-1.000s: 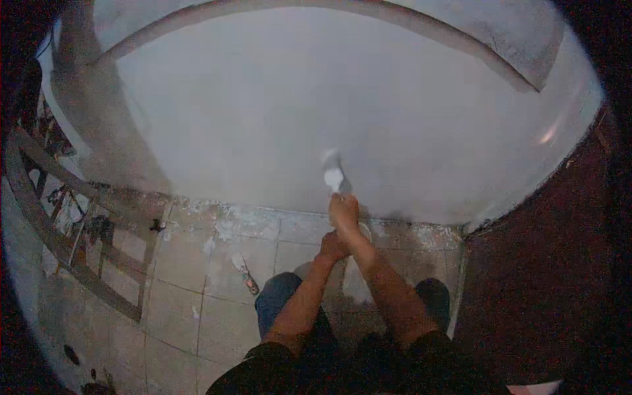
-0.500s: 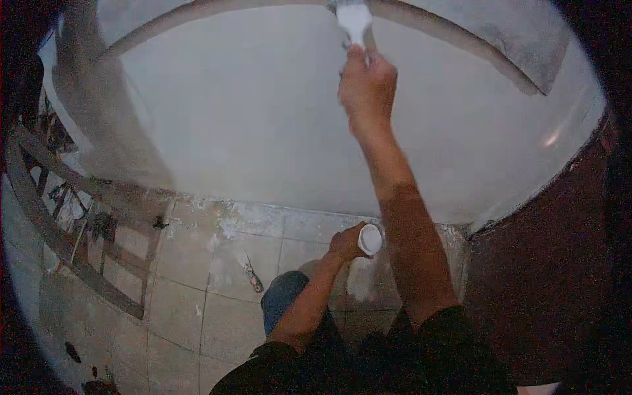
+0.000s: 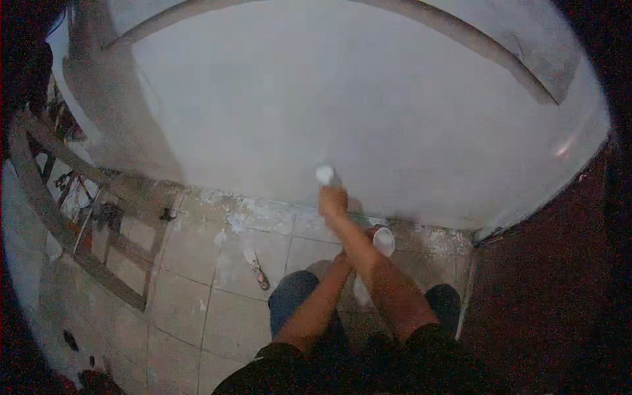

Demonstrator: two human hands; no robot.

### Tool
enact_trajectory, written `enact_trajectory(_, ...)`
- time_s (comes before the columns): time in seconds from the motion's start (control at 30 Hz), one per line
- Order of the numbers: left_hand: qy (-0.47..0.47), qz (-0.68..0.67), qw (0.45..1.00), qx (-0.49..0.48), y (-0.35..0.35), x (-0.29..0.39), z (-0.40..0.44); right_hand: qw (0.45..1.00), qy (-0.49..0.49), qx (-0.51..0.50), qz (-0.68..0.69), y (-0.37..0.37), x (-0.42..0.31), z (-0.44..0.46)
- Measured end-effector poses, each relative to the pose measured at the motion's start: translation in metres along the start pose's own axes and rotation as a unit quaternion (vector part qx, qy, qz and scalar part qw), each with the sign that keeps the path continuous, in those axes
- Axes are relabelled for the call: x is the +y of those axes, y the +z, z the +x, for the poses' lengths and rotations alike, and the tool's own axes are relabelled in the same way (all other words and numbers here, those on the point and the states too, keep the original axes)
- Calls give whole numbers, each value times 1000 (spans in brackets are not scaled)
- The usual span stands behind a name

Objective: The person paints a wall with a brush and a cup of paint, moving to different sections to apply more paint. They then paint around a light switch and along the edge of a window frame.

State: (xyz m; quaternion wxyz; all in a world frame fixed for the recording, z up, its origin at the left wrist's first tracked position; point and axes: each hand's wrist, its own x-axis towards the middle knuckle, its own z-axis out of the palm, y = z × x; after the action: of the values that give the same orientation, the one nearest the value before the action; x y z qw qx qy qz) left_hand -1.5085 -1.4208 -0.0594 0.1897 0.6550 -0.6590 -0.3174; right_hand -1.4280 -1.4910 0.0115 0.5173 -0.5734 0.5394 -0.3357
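My right hand (image 3: 334,199) is closed around the handle of a paintbrush (image 3: 325,174), whose white head is near the lower part of the pale wall (image 3: 263,99). Whether the bristles touch the wall I cannot tell. Behind my right forearm, my left hand (image 3: 347,253) is mostly hidden, with its fingers against a cup (image 3: 384,242) that has a white rim and inside. The cup is held just above the floor, close to the foot of the wall.
A scraper-like tool (image 3: 258,271) lies on the tiled floor (image 3: 178,289), left of my knee. White splatters mark the tiles along the wall. A wooden frame (image 3: 99,280) stands at the left, and a dark brown surface (image 3: 533,276) fills the right side.
My right hand has come down with the paintbrush from the ledge at the top of the wall to its lower part. The cup stays low in my left hand.
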Motion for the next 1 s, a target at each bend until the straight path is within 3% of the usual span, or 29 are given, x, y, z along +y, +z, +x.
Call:
enact_trajectory(0.03, 5, -3, 1000, 1, -1, 0, 3, 996, -58, 29, 56, -1, -62, -17)
enact_trajectory(0.1, 26, -13, 1000, 4, -14, 12, 0, 984, -149, 15, 97, 15, -105, 26)
enact_trajectory(0.17, 41, -19, 999, 9, -22, 22, -10, 980, -176, -7, 88, 2, -185, -16)
enact_trajectory(0.23, 48, -24, 998, 13, -28, 28, -14, 938, -337, 77, 31, -1, -231, -19)
enact_trajectory(0.33, 51, -27, 998, 31, -28, 27, -18, 907, -406, 69, 87, -29, -302, -53)
enact_trajectory(0.4, 51, -31, 997, 47, -32, 27, -20, 907, -410, 86, 51, -29, -293, -53)
enact_trajectory(0.47, 26, -79, 997, -7, -50, 39, -24, 898, -414, 148, 14, -18, -262, -52)
enact_trajectory(0.67, -32, 5, 999, 1, 11, -10, -2, 969, -210, 88, -98, 21, -60, -38)
enact_trajectory(0.7, -35, 1, 999, -1, 13, -9, -6, 970, -208, 85, -98, 22, -43, -45)
enact_trajectory(0.77, -33, -3, 999, -2, 12, -2, -10, 990, -35, 52, -123, 26, -14, -45)
enact_trajectory(0.83, -24, -8, 1000, -1, 7, 5, -10, 988, -7, 35, -150, 40, 21, -10)
enact_trajectory(0.87, -18, -10, 1000, 3, 4, 8, -10, 984, 19, 18, -178, 44, 12, -8)
enact_trajectory(0.9, -12, -9, 1000, 5, 2, 11, -10, 988, -32, 20, -148, 47, 2, -6)
enact_trajectory(1.0, 3, -15, 1000, 8, -7, 21, -8, 976, -171, 26, -130, 44, -117, -28)
